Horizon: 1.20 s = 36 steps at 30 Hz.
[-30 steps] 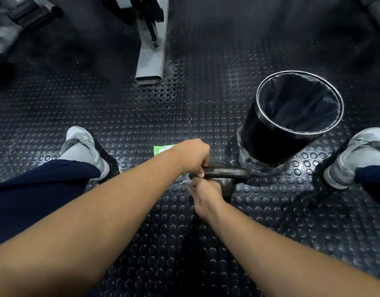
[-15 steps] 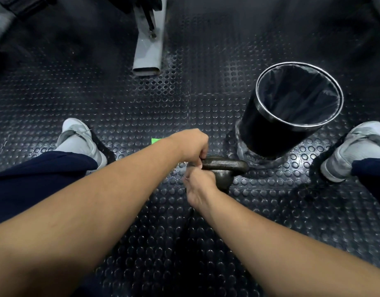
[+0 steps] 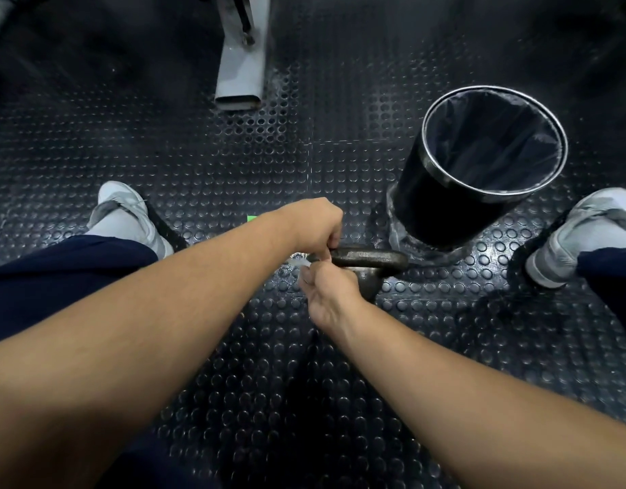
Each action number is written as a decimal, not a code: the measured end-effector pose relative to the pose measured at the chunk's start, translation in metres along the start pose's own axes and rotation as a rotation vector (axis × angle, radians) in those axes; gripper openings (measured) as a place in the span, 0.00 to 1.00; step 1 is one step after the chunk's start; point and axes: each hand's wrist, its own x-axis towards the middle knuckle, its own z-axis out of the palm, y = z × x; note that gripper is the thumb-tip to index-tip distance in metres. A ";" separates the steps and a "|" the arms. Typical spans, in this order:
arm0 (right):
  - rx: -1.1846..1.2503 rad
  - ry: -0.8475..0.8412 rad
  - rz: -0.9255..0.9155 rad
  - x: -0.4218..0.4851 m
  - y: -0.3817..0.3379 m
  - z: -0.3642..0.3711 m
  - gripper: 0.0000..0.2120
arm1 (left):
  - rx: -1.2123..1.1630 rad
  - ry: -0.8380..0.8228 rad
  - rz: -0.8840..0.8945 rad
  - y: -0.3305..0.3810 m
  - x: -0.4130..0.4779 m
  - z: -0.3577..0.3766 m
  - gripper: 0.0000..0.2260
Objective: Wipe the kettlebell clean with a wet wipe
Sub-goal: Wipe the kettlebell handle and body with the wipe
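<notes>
A dark iron kettlebell (image 3: 371, 261) stands on the studded rubber floor between my feet. My left hand (image 3: 313, 229) grips the left end of its handle from above. My right hand (image 3: 327, 291) is curled against the near left side of the kettlebell, covering most of its body. A small pale bit of wet wipe (image 3: 297, 260) shows between the two hands at the handle's left end. The rest of the wipe is hidden by my fingers.
A black bin with a liner (image 3: 480, 178) stands just behind and right of the kettlebell. A green packet corner (image 3: 252, 218) peeks out behind my left forearm. A grey machine foot (image 3: 239, 70) lies farther back. My shoes (image 3: 128, 217) (image 3: 579, 234) flank the spot.
The view has tilted, so everything sits higher in frame. My right hand has shifted slightly up along the kettlebell's left side. My left hand keeps its grip on the handle.
</notes>
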 end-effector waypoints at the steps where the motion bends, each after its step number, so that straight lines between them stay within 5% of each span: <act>1: 0.023 -0.006 0.000 0.000 0.000 -0.001 0.11 | 0.006 -0.002 0.001 0.000 0.000 0.000 0.13; 8: -0.092 0.101 -0.032 0.016 0.000 0.000 0.10 | 0.014 -0.009 0.002 0.002 -0.001 -0.002 0.14; 18: -0.075 -0.140 -0.133 0.007 0.001 -0.048 0.02 | 0.036 -0.022 0.029 0.005 0.000 -0.004 0.15; 27: -0.231 0.217 -0.410 0.044 -0.005 -0.076 0.12 | 0.078 0.005 0.041 0.002 -0.005 0.001 0.12; 31: -0.317 0.088 -0.387 0.045 0.013 -0.054 0.07 | 0.075 0.018 0.049 0.001 -0.003 0.001 0.10; 36: -0.773 -0.141 -0.374 0.049 0.011 -0.054 0.14 | 0.074 0.020 0.061 0.003 -0.003 0.002 0.10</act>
